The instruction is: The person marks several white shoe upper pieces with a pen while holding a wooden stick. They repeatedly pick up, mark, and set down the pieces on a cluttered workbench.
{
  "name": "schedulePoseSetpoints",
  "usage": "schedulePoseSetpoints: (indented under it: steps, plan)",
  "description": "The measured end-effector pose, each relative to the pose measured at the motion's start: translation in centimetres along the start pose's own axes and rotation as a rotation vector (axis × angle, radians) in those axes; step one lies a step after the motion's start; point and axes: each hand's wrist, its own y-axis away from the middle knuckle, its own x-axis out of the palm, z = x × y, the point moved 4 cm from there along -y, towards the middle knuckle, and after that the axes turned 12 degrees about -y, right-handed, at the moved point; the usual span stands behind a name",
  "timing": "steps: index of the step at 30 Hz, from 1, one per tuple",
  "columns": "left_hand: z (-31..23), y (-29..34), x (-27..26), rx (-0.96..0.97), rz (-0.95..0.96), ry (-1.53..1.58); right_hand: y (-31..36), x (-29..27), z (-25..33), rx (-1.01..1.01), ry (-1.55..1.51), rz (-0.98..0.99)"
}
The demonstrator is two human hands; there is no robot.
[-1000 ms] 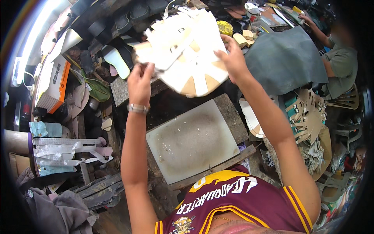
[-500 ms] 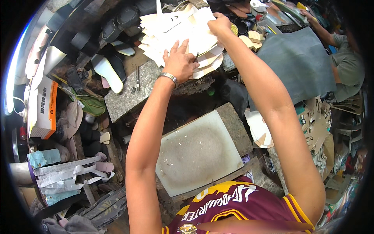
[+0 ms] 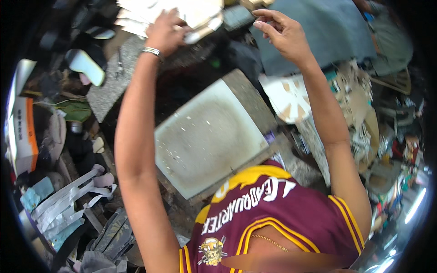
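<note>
My left hand (image 3: pixel 167 34) rests at the near edge of a stack of cream-white sheets (image 3: pixel 200 11) at the top of the view. Its fingers are apart over the sheets, somewhat blurred, and I make out nothing gripped in them. A metal band (image 3: pixel 153 52) circles that wrist. My right hand (image 3: pixel 287 38) hangs in the air right of the stack, in front of a dark grey-green sheet (image 3: pixel 323 32). Its fingers are loosely curled, with a gap between thumb and forefinger and nothing visible between them.
A pale, worn board (image 3: pixel 209 136) lies before me on a wooden block. White cut pieces (image 3: pixel 287 98) and scraps are to its right. Shoe insoles (image 3: pixel 86 66), an orange-white box (image 3: pixel 23 136) and white strips (image 3: pixel 68 195) crowd the left. Another person's sleeve (image 3: pixel 391 45) shows at upper right.
My right hand has let go of the stack's right side and moved back toward me. My left hand stays at the stack. The whole view has shifted, bringing the stack nearer the top edge.
</note>
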Motion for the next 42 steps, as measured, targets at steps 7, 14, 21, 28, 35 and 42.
schedulePoseSetpoints:
  steps: [7,14,21,28,35,42]
  plan:
    - [-1.1,0.5,-0.4,0.098,-0.186,-0.151,17.3,-6.6,-6.7,0.442,0.313,-0.002]
    - [-2.3,2.2,-0.7,0.093,-0.166,-0.155,27.2,-3.6,-13.6,0.42,0.81,0.239]
    - [-3.2,4.9,-2.9,0.113,-0.215,-0.023,26.1,-6.2,-15.5,0.34,0.666,0.223]
    - [-4.9,10.3,-5.2,0.017,-0.16,0.236,24.5,-11.8,-14.0,0.66,0.31,0.065]
    - [-5.5,18.2,-5.1,-0.142,-0.098,0.637,22.4,-13.6,-2.9,0.545,0.676,0.37]
    - [-5.4,29.1,-5.5,-0.416,-0.157,1.046,20.2,-8.1,13.3,0.057,0.442,0.261]
